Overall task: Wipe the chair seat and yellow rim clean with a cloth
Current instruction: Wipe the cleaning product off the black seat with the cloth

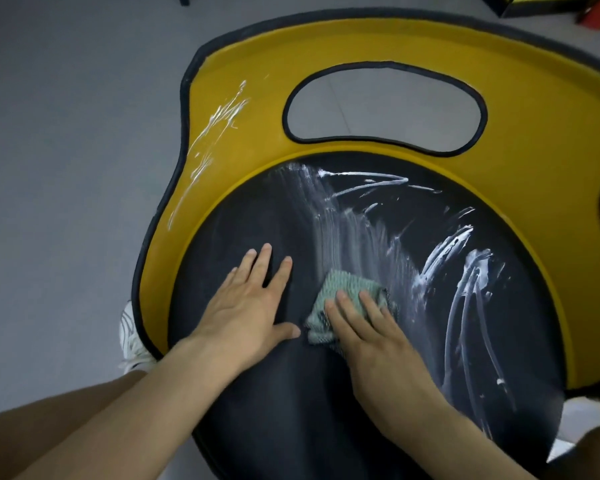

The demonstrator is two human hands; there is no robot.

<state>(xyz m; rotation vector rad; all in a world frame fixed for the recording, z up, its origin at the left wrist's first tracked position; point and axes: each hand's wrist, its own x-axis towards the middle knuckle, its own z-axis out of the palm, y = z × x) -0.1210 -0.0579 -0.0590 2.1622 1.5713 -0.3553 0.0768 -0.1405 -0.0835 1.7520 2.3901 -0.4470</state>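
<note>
A round black chair seat (378,375) fills the view, smeared with white streaks (461,271) across its middle and right. A wide yellow rim (534,98) with a black edge curves around its far side and carries white streaks (215,126) on the left part. My left hand (246,306) lies flat on the seat's left half, fingers straight and spread. My right hand (371,334) presses a folded green cloth (343,289) onto the seat with flat fingers, just below a smeared band. Part of the cloth is hidden under that hand.
An oval cut-out (385,105) in the yellow rim shows the grey floor (66,168) beneath. A white shoe (132,341) stands by the chair's left edge. Dark furniture legs and boxes (551,5) sit at the top right.
</note>
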